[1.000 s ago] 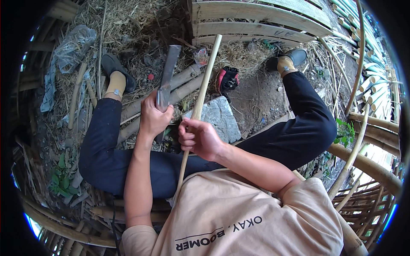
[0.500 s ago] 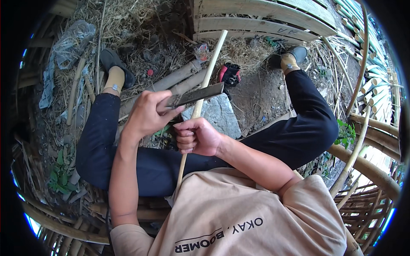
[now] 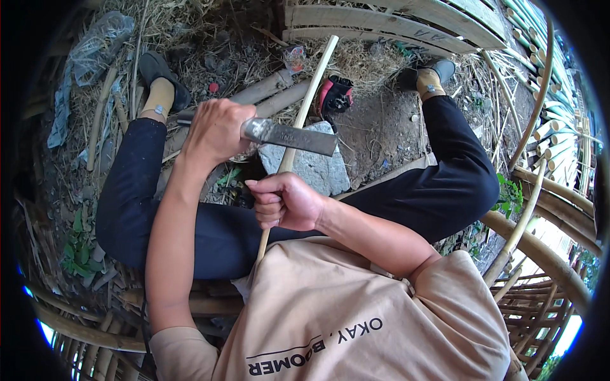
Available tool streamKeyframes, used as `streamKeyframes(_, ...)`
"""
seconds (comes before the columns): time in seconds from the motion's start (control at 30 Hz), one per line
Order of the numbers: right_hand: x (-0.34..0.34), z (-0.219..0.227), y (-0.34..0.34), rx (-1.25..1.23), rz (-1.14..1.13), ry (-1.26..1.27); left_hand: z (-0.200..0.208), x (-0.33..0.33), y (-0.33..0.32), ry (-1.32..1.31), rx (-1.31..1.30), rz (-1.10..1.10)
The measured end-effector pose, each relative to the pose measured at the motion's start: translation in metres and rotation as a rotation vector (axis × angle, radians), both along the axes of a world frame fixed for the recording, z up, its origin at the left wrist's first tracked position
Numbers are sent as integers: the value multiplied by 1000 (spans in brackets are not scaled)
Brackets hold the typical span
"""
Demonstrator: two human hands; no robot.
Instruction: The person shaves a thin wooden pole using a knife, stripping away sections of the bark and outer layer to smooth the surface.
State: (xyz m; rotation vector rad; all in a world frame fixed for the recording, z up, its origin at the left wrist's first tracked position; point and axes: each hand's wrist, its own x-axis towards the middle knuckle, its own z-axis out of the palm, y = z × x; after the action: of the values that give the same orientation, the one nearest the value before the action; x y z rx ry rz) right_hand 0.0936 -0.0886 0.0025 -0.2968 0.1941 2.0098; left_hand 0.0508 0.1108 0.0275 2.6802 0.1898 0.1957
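My left hand point(image 3: 219, 132) is closed round the handle of a broad knife point(image 3: 295, 138), a dark blade with a square end. The blade lies across a long pale bamboo stick point(image 3: 312, 98), above a grey stone block point(image 3: 318, 168). My right hand point(image 3: 283, 202) is wrapped in a fist round the same stick, nearer to my body than the knife. From the fist, the stick's near part runs back to my shirt, and its far end slants up and away to the right. I cannot tell whether the blade cuts into it.
Beyond the stick lie a black and pink glove point(image 3: 335, 94) and bamboo poles point(image 3: 270, 89) on straw. A wooden slatted crate point(image 3: 375, 28) stands at the back. Clear plastic point(image 3: 105, 47) lies far left, with stacked green bamboo point(image 3: 559, 136) at the right. My legs spread either side.
My left hand has turned the knife, so the blade now tilts down to the right instead of up. My right hand keeps its grip on the stick. The whole view has shifted slightly.
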Motion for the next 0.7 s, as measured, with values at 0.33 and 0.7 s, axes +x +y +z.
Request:
streamKeyframes(0.33, -16, 14, -4, -57, 71, 17, -7, 48, 49, -72, 179, 135)
streamKeyframes(0.7, 12, 6, 1, -2, -13, 37, -3, 17, -1, -72, -29, -37)
